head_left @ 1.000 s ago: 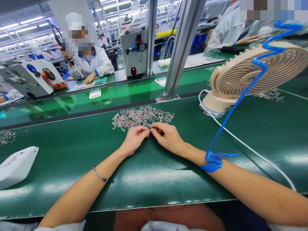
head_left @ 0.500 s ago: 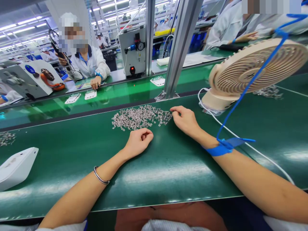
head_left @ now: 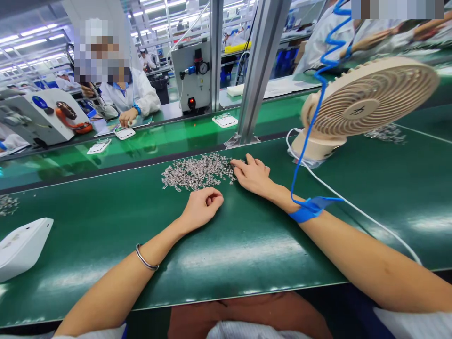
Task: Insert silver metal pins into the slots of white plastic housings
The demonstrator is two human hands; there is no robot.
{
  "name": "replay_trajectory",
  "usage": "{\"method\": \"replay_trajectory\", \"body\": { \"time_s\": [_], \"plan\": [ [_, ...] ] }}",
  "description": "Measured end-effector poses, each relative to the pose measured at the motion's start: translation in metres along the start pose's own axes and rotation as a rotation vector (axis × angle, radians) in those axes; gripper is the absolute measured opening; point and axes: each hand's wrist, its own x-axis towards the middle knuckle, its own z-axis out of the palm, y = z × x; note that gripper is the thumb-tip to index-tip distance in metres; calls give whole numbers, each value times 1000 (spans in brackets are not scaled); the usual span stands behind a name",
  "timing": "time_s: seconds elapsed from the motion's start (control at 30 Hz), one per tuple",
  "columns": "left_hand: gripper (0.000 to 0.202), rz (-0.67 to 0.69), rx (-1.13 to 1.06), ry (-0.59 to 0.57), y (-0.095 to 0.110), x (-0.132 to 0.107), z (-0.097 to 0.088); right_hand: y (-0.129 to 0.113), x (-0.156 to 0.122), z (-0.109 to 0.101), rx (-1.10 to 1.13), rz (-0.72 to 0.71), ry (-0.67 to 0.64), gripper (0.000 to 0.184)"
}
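Note:
A heap of several small silvery metal parts (head_left: 196, 170) lies on the green belt (head_left: 247, 235) in front of me. My left hand (head_left: 202, 207) rests on the belt just below the heap, fingers curled into a loose fist; what is inside it is hidden. My right hand (head_left: 251, 175) lies at the heap's right edge, palm down, fingertips touching the parts there. A blue strap (head_left: 308, 209) with a coiled blue cord (head_left: 310, 127) is on my right wrist. A metal bangle (head_left: 145, 259) is on my left wrist.
A beige desk fan (head_left: 363, 103) with a white cable (head_left: 367, 216) stands at the right. A white device (head_left: 21, 245) lies at the left edge. A metal post (head_left: 261, 66) rises behind the heap. Across a second belt, a person in white handles white trays (head_left: 123, 133).
My hands met in front of the heap, then parted. The right hand went out to the heap's far right edge and has slid left along it. The left hand stayed curled.

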Motion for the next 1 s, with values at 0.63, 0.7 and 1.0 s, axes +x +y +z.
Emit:
{"method": "replay_trajectory", "body": {
  "time_s": [0.63,0.7,1.0],
  "plan": [
    [13,-4,13,7,2,0,-1,1,-2,1,3,-11,27,38],
    [13,-2,15,6,2,-1,-1,0,-3,0,1,-6,12,38],
    [13,-4,20,4,2,-1,0,-1,-6,-2,19,-11,22,38]
  ]
}}
